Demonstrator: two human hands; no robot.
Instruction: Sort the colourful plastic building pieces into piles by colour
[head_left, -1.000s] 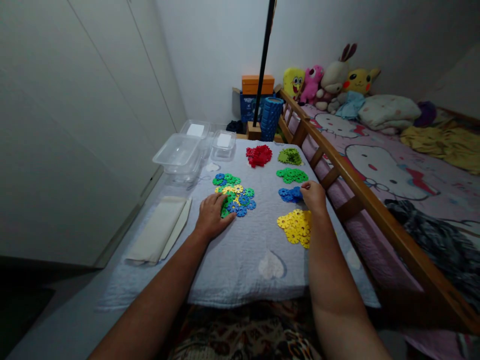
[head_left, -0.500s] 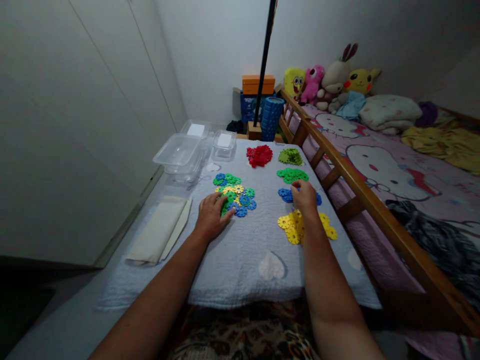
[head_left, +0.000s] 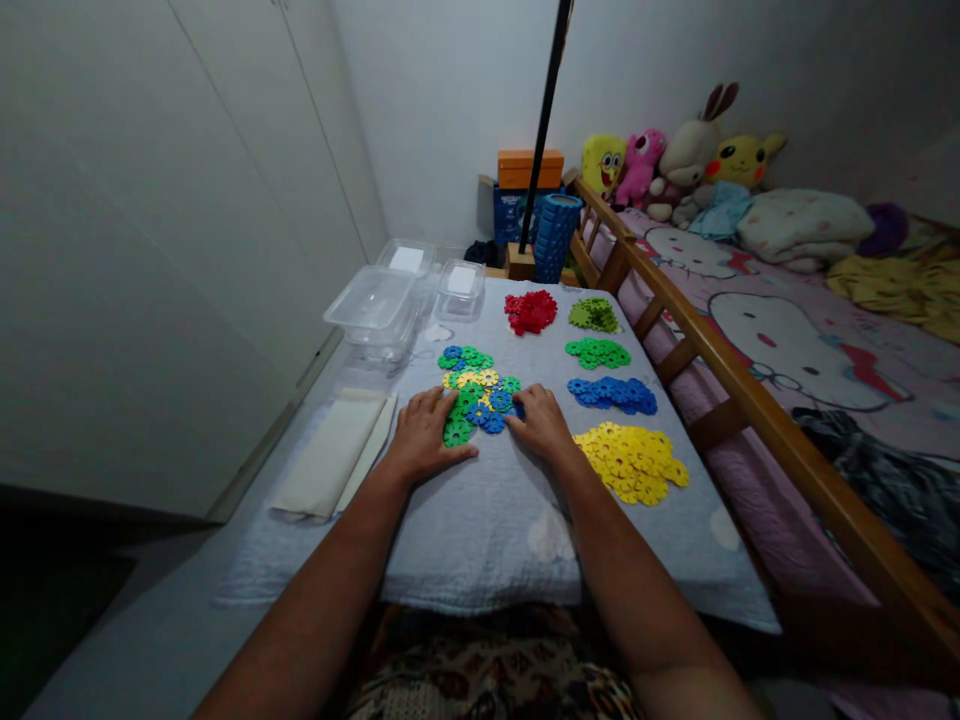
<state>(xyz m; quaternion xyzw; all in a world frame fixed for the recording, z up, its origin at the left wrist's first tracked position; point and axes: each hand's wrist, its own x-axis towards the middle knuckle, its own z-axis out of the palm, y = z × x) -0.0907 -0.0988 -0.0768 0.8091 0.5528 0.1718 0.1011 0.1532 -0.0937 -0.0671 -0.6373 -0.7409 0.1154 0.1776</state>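
Note:
A mixed pile of green, blue and yellow notched plastic discs lies in the middle of the cloth-covered table. My left hand rests open at its left edge, thumb stretched out and fingertips beside the green discs. At the pile's right edge my right hand has thumb and forefinger closing on a blue disc, partly hidden by the fingers. Sorted by colour along the right side are red pieces, olive-green discs, green discs, blue discs and yellow discs.
Clear plastic containers stand at the back left, with a smaller lidded box beside them. A folded cream cloth lies at the left. A wooden bed rail runs along the table's right side. A black pole rises behind.
My right hand has moved left from the blue group to the mixed pile's right edge. My left hand stays by the pile with its thumb lower. The view has shifted slightly.

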